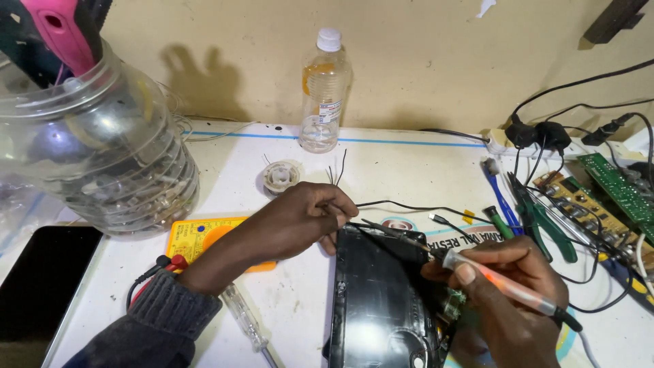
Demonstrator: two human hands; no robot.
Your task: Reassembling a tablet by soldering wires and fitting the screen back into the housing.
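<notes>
While the black device (381, 300) lies near the front edge of the white table (409, 163), thin black wires (337, 178) are pinched between the closed fingers of the left hand (300, 221) at its far left corner. A translucent soldering iron (501, 283) is gripped pen-like in the right hand (511, 300), its tip laid across the device's top. A yellow multimeter (197, 238) is seen left, green pliers (538, 218) right.
</notes>
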